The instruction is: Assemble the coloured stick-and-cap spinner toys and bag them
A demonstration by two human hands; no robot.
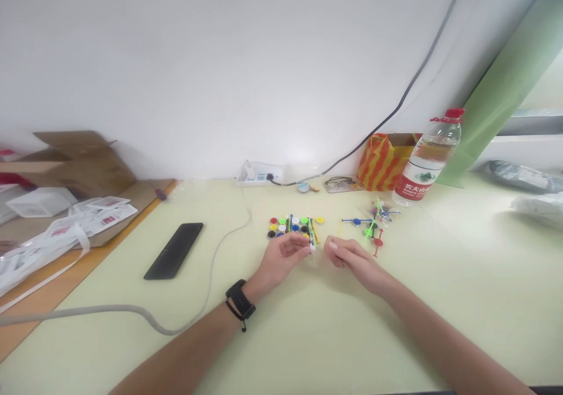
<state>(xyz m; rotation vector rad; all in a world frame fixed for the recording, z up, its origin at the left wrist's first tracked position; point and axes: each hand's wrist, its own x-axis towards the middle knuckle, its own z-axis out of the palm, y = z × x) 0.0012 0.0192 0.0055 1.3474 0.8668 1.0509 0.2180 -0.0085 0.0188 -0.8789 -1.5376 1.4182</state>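
My left hand [284, 257] has its thumb and fingers pinched on a small white plastic piece [312, 247] just above the table. Close to its right, my right hand [349, 258] is closed, and a thin yellow stick [340, 228] rises from its fingers. Beyond the left hand lie several coloured round discs [273, 221] and a bunch of coloured plastic sticks [313, 229]. Past the right hand are sticks with discs on them, among them a blue one [356, 222] and a red one [378, 243]. My fingers partly hide both small pieces.
A black phone-like slab [173, 251] and a grey cable [211, 272] lie on the left. A power strip [259, 174] is against the wall. At the back right stand a striped bag [380, 163] and a water bottle [424, 166]. An open cardboard box [88, 154] sits far left.
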